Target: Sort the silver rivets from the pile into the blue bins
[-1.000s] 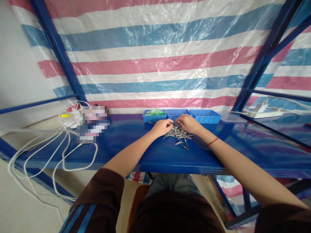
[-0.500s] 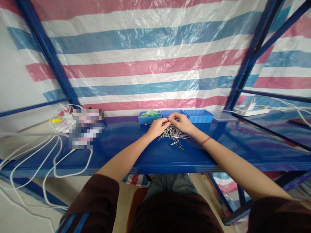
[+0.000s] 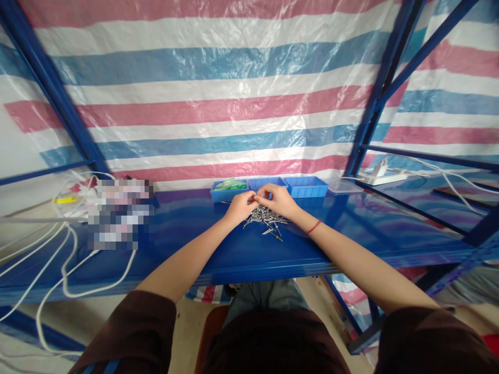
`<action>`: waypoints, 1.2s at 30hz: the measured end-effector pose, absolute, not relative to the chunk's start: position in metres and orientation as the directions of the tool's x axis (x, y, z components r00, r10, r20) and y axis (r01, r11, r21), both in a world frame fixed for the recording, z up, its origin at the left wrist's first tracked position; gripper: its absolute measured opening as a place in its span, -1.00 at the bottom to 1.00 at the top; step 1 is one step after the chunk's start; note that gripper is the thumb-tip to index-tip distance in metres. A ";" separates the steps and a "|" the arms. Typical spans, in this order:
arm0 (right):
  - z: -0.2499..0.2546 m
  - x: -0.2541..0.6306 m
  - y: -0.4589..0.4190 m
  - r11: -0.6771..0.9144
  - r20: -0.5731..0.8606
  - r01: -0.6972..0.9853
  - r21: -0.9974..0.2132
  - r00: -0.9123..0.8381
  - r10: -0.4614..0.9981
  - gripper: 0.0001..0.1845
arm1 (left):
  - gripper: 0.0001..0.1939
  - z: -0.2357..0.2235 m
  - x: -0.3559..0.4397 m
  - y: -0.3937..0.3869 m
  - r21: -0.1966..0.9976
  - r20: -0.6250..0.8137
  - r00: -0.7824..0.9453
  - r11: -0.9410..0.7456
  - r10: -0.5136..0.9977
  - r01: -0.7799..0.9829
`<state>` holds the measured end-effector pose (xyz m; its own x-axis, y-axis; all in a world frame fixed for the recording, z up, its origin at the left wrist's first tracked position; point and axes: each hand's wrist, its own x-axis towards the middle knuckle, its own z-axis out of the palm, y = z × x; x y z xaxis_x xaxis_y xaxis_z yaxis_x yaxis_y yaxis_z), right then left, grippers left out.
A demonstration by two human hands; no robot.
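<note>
A pile of pins (image 3: pixel 265 218) lay on the desk (image 3: pixel 241 249) under both hands. The left hand (image 3: pixel 239 206) and right hand (image 3: pixel 277 200) met fingertip to fingertip, apparently pinching one pin; trays (image 3: pixel 306 187) sat just beyond for sorting.

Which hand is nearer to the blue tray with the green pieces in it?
Left. The left hand is just in front of the tray with green pieces; the right hand is further right, before the middle tray.

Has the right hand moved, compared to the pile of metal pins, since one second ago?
Yes. The right hand rose off the pile of metal pins toward the middle blue tray, meeting the left hand.
</note>
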<state>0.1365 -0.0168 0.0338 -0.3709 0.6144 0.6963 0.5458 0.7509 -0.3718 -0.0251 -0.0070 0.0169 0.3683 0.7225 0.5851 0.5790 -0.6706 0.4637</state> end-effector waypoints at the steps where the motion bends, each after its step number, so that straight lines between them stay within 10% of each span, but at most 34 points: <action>1: 0.035 0.136 -0.018 0.758 0.697 0.556 -0.341 -0.391 0.601 -0.78 | -0.84 0.017 -0.025 -0.007 0.441 0.584 0.377 -0.670 0.719 0.597; 18: 0.041 0.142 -0.021 0.768 0.706 0.640 -0.023 -0.534 0.466 -0.69 | -0.91 0.028 -0.038 -0.002 0.363 0.733 0.278 -0.703 0.621 0.611; 28: 0.041 0.163 0.024 0.266 0.655 0.962 0.062 -0.240 0.717 -0.64 | -0.78 0.019 -0.033 -0.006 0.317 0.576 0.408 -0.653 0.709 0.688; 36: 0.045 0.176 0.016 0.487 0.524 0.870 -0.081 -0.378 0.763 -0.68 | -0.76 0.019 -0.032 -0.010 0.267 0.525 0.497 -0.688 0.691 0.675</action>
<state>0.1756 0.0157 0.0452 -0.3780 0.7632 0.5241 0.8698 0.4867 -0.0813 -0.0317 -0.0102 0.0193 0.4972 0.6908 0.5250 0.6748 -0.6882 0.2665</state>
